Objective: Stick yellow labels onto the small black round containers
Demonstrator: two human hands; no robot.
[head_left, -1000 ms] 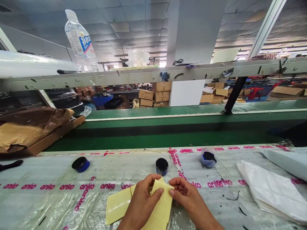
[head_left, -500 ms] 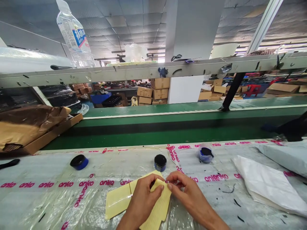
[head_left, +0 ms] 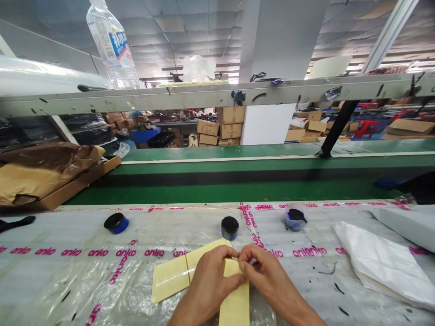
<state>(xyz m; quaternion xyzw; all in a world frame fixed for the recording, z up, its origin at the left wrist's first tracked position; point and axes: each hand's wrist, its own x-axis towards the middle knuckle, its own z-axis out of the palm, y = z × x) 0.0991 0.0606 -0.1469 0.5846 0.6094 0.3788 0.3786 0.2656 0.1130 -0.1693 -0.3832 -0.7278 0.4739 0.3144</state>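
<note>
Factory floor | green conveyor belt (head_left: 217, 192) | stacked cardboard cartons (head_left: 220, 127) (dozens)

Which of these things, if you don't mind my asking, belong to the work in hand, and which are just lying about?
In use: left hand, right hand, pale-yellow ruled paper pinched between them.

Lying about: two black-lidded blue tins, clear pouch, folded white plastic sheet.

Hands (head_left: 210, 283) (head_left: 268, 271) on paper strips (head_left: 176, 271); three tins (head_left: 116, 223) (head_left: 229, 227) (head_left: 295, 218) behind on bench (head_left: 68, 276); plastic bags (head_left: 384, 265) right; conveyor (head_left: 238, 192) beyond.
</note>
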